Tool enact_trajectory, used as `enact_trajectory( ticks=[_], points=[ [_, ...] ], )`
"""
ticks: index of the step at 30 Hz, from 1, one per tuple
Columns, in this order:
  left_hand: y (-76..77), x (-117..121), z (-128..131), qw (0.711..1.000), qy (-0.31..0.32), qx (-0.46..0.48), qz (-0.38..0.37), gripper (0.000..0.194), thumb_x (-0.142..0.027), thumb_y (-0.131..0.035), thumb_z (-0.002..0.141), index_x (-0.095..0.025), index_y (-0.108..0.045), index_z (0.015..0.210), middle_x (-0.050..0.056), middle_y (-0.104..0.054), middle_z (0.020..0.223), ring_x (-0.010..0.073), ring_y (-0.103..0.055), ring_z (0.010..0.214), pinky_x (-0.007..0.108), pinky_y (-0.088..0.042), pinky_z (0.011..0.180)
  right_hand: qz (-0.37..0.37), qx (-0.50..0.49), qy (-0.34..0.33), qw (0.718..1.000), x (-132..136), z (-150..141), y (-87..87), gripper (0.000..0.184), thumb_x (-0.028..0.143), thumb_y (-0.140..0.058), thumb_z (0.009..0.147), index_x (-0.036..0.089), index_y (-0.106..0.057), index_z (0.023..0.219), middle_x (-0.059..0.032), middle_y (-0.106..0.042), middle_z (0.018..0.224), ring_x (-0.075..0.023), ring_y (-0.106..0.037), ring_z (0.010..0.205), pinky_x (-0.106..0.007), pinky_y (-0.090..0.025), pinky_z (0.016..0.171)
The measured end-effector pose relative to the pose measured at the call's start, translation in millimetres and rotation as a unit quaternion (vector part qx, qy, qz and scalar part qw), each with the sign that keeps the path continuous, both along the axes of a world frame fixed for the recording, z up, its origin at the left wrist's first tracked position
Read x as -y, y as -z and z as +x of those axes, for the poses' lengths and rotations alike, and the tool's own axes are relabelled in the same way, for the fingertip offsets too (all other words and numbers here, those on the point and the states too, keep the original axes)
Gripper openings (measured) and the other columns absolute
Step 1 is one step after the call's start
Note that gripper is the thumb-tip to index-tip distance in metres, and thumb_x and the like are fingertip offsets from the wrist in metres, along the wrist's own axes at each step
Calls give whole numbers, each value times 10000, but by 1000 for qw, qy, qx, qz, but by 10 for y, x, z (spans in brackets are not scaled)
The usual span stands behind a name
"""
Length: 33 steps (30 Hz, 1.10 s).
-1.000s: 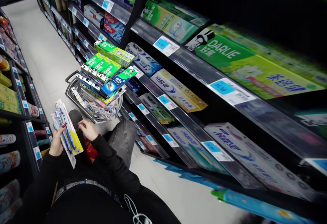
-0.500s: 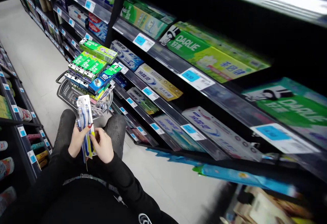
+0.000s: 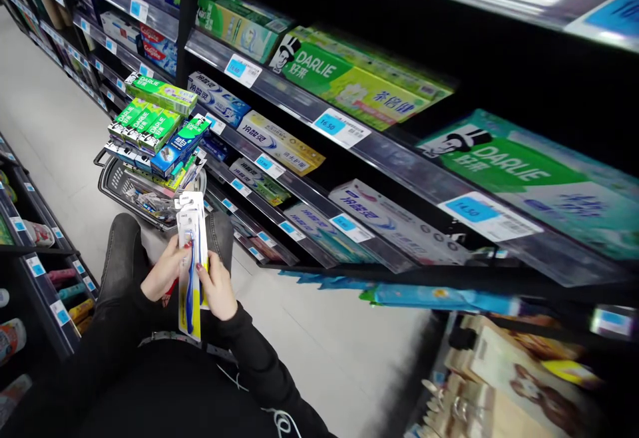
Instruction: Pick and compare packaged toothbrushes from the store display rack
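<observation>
A small stack of packaged toothbrushes (image 3: pixel 190 278) stands between my hands above my lap, the front one blue-handled on a white and yellow card. My left hand (image 3: pixel 167 268) is closed on the pack's left edge, thumb on its front. On the right edge my right hand (image 3: pixel 218 285) grips the same packs, its thumb also in front. Just beyond my knees is a dark grey shopping basket (image 3: pixel 114 182) with several toothpaste boxes (image 3: pixel 150 122) piled high on it, green Darlie ones on top and a blue one at the side. More small packs (image 3: pixel 150 202) lie inside it.
Shelves of toothpaste boxes (image 3: pixel 349 78) with blue price tags run along my right. A lower shelf with bottles and tubes (image 3: pixel 70 288) is on my left. Tiled floor (image 3: pixel 309 345) stretches between. Wooden-looking goods (image 3: pixel 514 385) sit at the lower right.
The toothbrush packs have turned and shifted right, and the front one now faces me flat. Both hands have moved right with them. The view has swung a little to the right.
</observation>
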<state>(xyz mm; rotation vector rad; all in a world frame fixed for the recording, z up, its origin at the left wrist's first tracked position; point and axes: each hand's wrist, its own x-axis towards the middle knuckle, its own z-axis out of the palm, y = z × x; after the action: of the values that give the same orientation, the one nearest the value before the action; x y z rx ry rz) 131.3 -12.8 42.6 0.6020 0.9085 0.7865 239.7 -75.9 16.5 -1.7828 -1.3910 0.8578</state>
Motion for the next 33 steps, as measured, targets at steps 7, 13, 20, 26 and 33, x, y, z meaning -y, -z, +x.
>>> enact_trajectory(
  ticks=[7, 13, 20, 26, 33],
  points=[
    [-57, 18, -29, 997, 3, -63, 49, 574, -225, -777, 605, -168, -522, 1116, 72, -616, 1067, 203, -575, 966, 325, -431, 882, 23, 117, -7, 993, 3, -54, -118, 398, 233, -231, 919, 94, -570, 1074, -156, -619, 907, -252, -598, 837, -414, -494, 760],
    [-75, 28, 25, 997, -49, -54, 33, 464, -222, -793, 579, -132, -580, 981, 89, -656, 981, 213, -615, 885, 341, -468, 826, 64, 149, 89, 983, 45, -188, -207, 447, 336, -312, 918, 92, -422, 1276, -191, -535, 1108, -260, -586, 940, -393, -519, 726],
    [-136, 21, -2, 998, -65, -9, -16, 395, -219, -725, 670, -169, -559, 1026, 57, -660, 1000, 197, -621, 923, 303, -468, 835, 104, 110, 54, 987, 56, -203, -306, 530, 385, -546, 809, 163, -450, 1281, -159, -473, 1215, -278, -530, 1090, -416, -506, 850],
    [-177, -57, -124, 990, -17, 97, -102, 450, -169, -681, 663, -169, -565, 1097, 78, -662, 1057, 253, -594, 1031, 377, -452, 909, 104, 86, 16, 991, 61, -204, -347, 429, 259, -473, 834, 156, -484, 1250, -152, -476, 1278, -256, -518, 1143, -401, -477, 924],
    [-56, -59, -171, 982, -17, 124, -139, 336, -305, -651, 693, -115, -632, 969, 117, -690, 981, 314, -565, 1087, 432, -441, 939, 89, 78, 31, 993, 134, -246, -388, 321, 262, -445, 837, 128, -503, 1123, -118, -648, 953, -217, -644, 795, -323, -525, 676]
  ],
)
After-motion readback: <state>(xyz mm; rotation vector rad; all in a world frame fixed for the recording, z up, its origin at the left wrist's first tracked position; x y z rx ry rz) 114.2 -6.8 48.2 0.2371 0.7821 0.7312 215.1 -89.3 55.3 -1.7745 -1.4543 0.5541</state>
